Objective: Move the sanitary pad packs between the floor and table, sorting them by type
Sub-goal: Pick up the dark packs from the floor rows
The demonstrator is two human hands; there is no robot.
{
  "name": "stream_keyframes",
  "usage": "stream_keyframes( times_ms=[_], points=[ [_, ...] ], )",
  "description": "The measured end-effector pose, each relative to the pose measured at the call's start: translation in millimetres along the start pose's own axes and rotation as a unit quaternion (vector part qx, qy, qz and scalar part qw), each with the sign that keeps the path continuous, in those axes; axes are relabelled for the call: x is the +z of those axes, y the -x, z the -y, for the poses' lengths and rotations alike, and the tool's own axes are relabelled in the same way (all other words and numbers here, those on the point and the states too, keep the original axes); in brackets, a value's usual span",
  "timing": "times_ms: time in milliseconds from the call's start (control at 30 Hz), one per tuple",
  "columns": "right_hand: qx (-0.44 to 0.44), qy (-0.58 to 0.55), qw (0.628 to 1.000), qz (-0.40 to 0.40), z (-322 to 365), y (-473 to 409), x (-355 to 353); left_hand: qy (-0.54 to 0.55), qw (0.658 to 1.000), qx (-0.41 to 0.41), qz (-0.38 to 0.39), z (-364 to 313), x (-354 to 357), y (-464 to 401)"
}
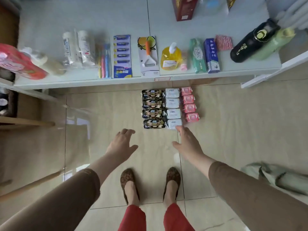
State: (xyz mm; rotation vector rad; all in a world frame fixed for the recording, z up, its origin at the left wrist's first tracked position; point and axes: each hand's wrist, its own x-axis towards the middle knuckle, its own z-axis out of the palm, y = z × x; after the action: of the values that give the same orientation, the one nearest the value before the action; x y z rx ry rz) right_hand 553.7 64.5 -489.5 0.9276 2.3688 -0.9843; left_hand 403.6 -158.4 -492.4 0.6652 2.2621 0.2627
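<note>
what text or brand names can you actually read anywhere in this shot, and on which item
"ABC": white pad packs on the floor, middle column.
Dark pad packs, left column: print too blurred to read.
Pink pad packs, right column: no readable text.
Green pack, blue box, battery card and black bottle on the table: Chinese characters, too blurred to read.

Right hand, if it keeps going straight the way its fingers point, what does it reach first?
Most likely the nearest white pack: the right hand has its fingers at that pack's near edge, though depth is unclear from above.
</note>
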Motion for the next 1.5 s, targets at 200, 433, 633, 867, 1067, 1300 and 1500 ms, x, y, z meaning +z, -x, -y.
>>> stream_keyframes(
  times_ms=[200,433,633,867,1067,1300,1500],
  points=[
    [-0.028,0.044,0.999,0.002,-65.7,-98.6,79.8,0.005,0.999,-0.035,-0.027,38.7,79.4,-105.0],
    [-0.118,0.225,0.966,-0.047,-101.8,-198.8,148.9,-0.039,0.997,-0.008,-0.072,64.0,134.4,-212.4],
    [-0.165,0.321,0.927,-0.107,-113.3,-242.6,192.5,-0.063,0.992,0.033,-0.106,59.6,160.8,-279.7],
    [-0.221,0.382,0.886,-0.138,-115.6,-257.6,230.0,-0.105,0.988,-0.003,-0.110,50.0,187.6,-314.9],
    [-0.213,0.303,0.928,-0.028,-111.3,-236.6,228.9,-0.081,0.993,-0.019,-0.084,56.6,180.5,-296.1],
    [-0.107,-0.043,0.989,0.088,-65.8,-135.1,123.7,-0.010,0.998,0.000,-0.066,58.0,68.1,-184.4],
    [-0.059,-0.273,0.957,0.076,40.8,-33.6,-19.2,0.037,0.992,0.016,-0.123,24.0,-104.6,-54.6]
  ],
)
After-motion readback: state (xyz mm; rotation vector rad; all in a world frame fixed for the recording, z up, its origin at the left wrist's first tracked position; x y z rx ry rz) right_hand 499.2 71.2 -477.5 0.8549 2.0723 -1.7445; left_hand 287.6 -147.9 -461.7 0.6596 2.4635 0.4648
